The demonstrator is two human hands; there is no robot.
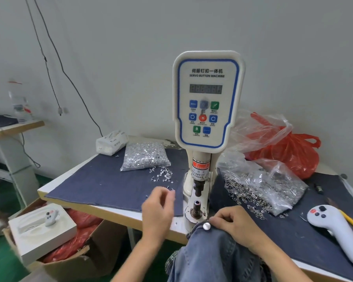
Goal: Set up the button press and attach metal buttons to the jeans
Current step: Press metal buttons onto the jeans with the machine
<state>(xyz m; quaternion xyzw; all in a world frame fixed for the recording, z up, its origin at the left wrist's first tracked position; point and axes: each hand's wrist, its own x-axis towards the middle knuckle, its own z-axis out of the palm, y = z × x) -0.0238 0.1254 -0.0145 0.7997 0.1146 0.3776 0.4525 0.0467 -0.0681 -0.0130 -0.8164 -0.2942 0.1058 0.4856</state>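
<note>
Dark blue denim cloth [102,184] covers most of the desk [114,213], whose pale front edge shows bare below it. The button press [207,110] stands at the middle of that front edge: a cream plastic head with a blue-outlined panel, a dim digit display and small square keys, over a round steel plunger and a ribbed lower die [197,206] on a round base. Behind it to the left, a clear bag of shiny silver tacks [144,156] sits plump on the cloth, with loose tacks [163,175] spilled just beside it toward the press. To the right lies a crumpled clear bag of dull ring-shaped button parts [261,186], some scattered toward the front edge.

The jeans [214,253], washed blue and creased, hang off the front edge below the die, with a round metal button [206,226] on the waistband. The right hand [235,224] has its fingers curled, pinching the waistband just beside the button. The left hand [158,208] hovers over the cloth's front edge, left of the die, fingers loosely bent and slightly apart; whether the blurred fingertips hold anything cannot be told.
</note>
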